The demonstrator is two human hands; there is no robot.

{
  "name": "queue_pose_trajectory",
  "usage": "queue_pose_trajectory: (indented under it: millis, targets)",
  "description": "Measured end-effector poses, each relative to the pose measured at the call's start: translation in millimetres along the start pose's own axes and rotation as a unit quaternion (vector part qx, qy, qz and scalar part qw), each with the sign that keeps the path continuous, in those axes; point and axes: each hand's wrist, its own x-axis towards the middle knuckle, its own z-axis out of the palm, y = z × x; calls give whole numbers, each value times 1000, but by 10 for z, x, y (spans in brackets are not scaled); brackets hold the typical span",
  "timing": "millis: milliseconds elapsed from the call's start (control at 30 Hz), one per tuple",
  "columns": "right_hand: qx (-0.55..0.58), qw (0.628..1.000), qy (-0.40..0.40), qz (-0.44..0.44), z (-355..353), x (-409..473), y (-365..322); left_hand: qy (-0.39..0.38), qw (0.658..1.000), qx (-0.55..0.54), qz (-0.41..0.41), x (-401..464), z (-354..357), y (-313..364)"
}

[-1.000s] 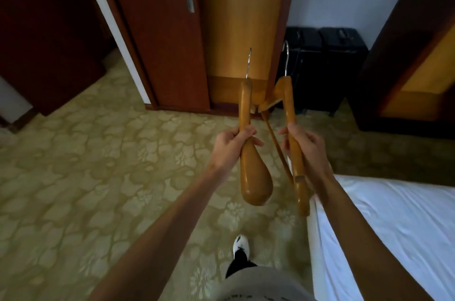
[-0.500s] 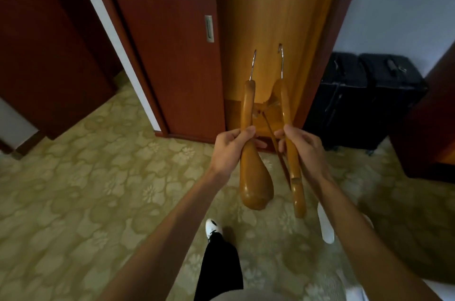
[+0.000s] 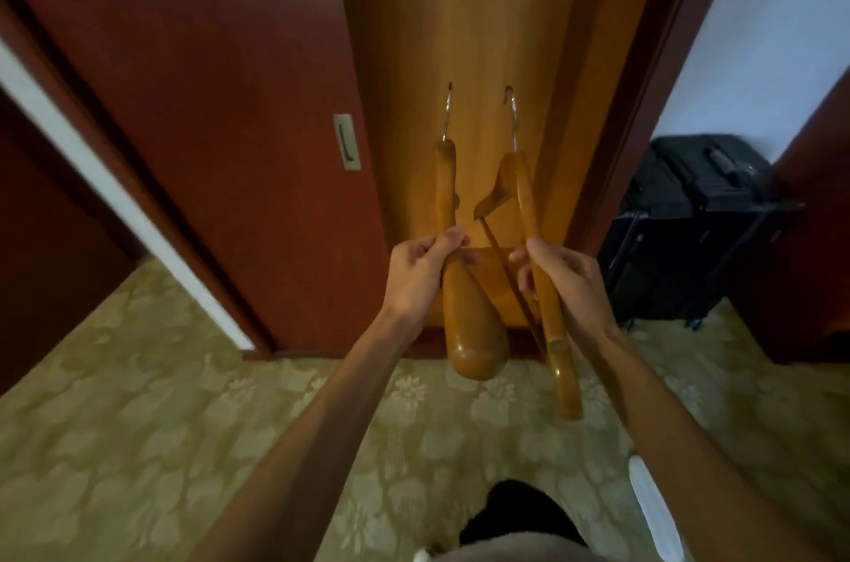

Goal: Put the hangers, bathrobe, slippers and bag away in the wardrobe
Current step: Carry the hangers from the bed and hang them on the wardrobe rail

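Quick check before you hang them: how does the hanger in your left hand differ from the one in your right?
The left hanger, gripped by the left hand, has a broad, rounded shoulder end and shows no crossbar. The right hanger, in the right hand, is thinner and flatter, with a thin trouser bar running diagonally. Both are amber wood with metal hooks pointing up, held in front of the open wardrobe.

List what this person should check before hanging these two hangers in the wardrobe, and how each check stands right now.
1. Left hand grips the broad wooden hanger: ok.
2. Right hand grips the slim hanger with trouser bar: ok.
3. Both metal hooks point up: ok.
4. Sliding wardrobe door pushed aside, opening exposed: ok.
5. Hanging rail within view: cannot tell.
6. Black suitcases off the path: ok.
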Motion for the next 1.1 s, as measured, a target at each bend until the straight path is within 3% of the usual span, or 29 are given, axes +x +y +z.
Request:
queue_pose_trajectory:
  millis: [333, 600, 1100]
  targets:
    - [-8, 997, 34, -64, -119, 2056, -316, -58, 996, 26, 65, 2178, 248, 455]
    - [-31, 989, 57, -135, -221, 3734, -1060, -79, 985, 15, 152, 3649, 508, 1348]
    - [-30, 964, 140, -225, -405, 5490, -2359, -67, 974, -17, 214, 5411, 997, 2642]
